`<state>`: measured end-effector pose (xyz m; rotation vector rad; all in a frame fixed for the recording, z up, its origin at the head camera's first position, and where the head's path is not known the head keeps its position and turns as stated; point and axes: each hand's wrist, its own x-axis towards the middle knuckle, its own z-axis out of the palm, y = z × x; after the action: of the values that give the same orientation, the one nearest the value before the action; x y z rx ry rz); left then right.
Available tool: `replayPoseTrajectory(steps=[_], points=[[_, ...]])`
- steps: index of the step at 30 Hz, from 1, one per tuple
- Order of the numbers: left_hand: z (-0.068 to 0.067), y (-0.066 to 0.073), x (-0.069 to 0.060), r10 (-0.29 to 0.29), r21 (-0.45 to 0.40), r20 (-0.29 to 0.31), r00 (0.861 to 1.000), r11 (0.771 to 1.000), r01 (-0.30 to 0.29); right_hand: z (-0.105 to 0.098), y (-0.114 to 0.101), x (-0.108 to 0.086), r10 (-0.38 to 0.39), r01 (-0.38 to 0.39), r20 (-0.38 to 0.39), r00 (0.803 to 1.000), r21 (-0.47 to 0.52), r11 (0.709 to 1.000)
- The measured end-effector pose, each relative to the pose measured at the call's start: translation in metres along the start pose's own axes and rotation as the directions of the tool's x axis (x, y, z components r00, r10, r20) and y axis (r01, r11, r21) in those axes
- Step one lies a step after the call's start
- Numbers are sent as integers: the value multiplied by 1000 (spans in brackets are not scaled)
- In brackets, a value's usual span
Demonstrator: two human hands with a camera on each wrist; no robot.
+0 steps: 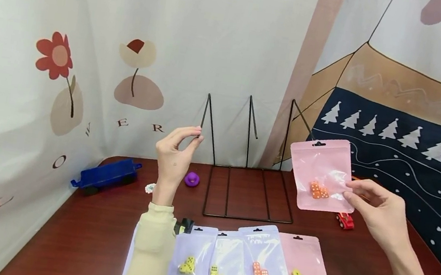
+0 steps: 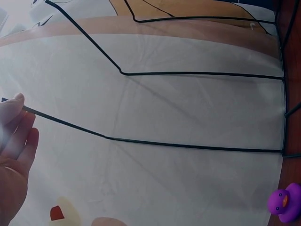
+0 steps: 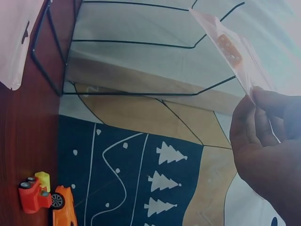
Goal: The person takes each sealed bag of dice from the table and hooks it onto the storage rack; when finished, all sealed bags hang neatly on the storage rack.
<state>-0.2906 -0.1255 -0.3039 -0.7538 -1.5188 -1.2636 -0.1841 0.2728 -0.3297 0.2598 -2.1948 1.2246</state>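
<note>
My right hand (image 1: 379, 214) pinches the side edge of a pink zip bag (image 1: 321, 170) with orange dice (image 1: 319, 190) inside. The bag's hang hole is at the tip of the right prong of a black wire rack (image 1: 247, 219); whether the prong passes through it, I cannot tell. My left hand (image 1: 176, 150) pinches the end of the rack's left prong (image 2: 66, 123) between thumb and fingers. The middle prong (image 1: 254, 116) carries nothing. Seen from the right wrist, the bag (image 3: 230, 47) is nearly edge-on in the fingers.
In front of the rack lie several lilac bags (image 1: 230, 251) and a pink bag (image 1: 313, 258), with yellow or orange dice. A purple rubber duck (image 1: 192, 179), a blue toy trailer (image 1: 107, 173), a red toy vehicle (image 1: 345, 221) and an orange toy car (image 3: 64, 207) stand around it.
</note>
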Motion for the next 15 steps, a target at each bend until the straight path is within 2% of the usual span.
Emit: replayPoseTrajectory(steps=[6, 15], points=[[0, 0, 1, 10, 3, 1, 1000, 1000, -10, 2, 0, 4, -5, 5, 6, 1000, 46, 999], [-1, 2, 1, 5, 19, 4, 1000, 1000, -5, 8, 5, 5, 10, -11, 5, 1000, 51, 999]])
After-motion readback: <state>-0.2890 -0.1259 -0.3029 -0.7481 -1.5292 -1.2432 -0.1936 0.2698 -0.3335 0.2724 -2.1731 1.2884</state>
